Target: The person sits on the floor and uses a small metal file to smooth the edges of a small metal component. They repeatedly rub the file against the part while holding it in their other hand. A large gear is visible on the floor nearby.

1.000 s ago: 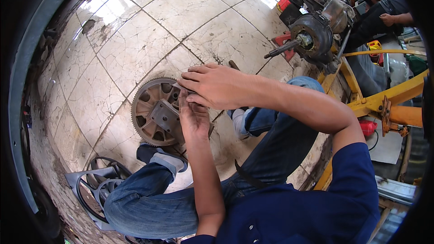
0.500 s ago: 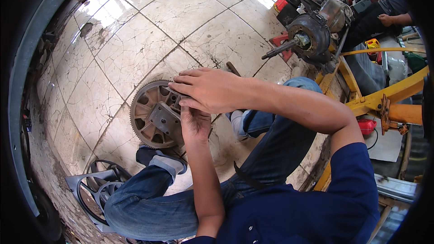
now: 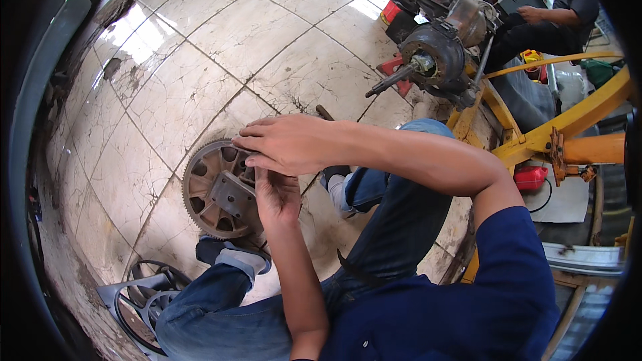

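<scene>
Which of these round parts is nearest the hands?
The brown toothed wheel, its right side overlapped by the left hand and right hand; the fan-like part lies lower left, the dark drum farther off at upper right.

I see the flywheel (image 3: 208, 159) lying on the tiled floor (image 3: 157, 190), with a plate (image 3: 233, 194) on it. At its right side are the right hand (image 3: 291, 144) and, nearer me, the left hand (image 3: 277, 197). Well beyond it, rightward, I find the axle assembly (image 3: 438, 55); on its near side, leftward, the fan (image 3: 155, 304).
</scene>
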`<action>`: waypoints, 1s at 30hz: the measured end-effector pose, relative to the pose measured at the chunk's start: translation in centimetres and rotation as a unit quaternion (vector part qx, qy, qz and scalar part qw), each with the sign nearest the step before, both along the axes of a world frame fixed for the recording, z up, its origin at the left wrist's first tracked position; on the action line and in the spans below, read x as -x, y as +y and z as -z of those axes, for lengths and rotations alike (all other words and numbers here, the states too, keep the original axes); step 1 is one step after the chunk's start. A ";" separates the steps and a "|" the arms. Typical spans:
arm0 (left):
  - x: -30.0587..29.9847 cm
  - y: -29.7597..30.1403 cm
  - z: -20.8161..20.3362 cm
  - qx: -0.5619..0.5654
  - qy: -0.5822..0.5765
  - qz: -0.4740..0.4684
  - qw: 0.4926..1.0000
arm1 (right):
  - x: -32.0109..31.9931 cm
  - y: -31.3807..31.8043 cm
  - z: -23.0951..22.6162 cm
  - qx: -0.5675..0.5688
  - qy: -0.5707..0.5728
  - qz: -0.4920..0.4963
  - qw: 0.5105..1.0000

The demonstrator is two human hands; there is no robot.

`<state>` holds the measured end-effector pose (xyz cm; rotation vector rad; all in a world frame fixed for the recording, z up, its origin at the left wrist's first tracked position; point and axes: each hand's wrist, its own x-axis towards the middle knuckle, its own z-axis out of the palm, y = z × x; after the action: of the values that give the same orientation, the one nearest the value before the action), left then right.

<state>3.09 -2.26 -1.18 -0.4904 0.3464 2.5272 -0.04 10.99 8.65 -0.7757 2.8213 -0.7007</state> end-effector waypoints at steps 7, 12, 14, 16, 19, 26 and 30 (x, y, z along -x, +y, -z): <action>0.2 -0.2 1.5 0.031 0.003 -0.013 0.999 | -0.4 0.0 -0.3 0.004 -0.012 0.001 1.000; 0.7 -0.2 2.5 0.045 0.052 -0.011 0.998 | -0.4 -0.1 0.5 0.008 0.021 0.000 1.000; 0.8 -0.6 1.5 0.028 0.040 -0.003 0.999 | -0.9 -0.4 0.7 0.022 0.030 -0.008 0.999; 0.5 -0.3 1.2 0.055 0.048 -0.023 0.997 | -0.4 0.1 0.5 0.012 0.003 0.004 1.000; -0.5 1.6 -1.5 0.149 0.117 -0.026 0.982 | 0.3 0.2 -1.1 0.004 -0.080 0.036 0.996; 0.6 0.2 -1.9 0.132 0.095 -0.069 0.984 | -0.2 -0.4 -0.6 0.045 -0.002 0.011 0.999; 0.3 1.0 -3.5 0.148 0.103 -0.093 0.979 | 0.1 -0.5 -1.2 0.051 -0.015 0.037 0.998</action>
<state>2.75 -1.29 2.36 -0.3858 0.7966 2.7297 -0.16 10.51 9.87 -0.6737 2.8180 -0.8652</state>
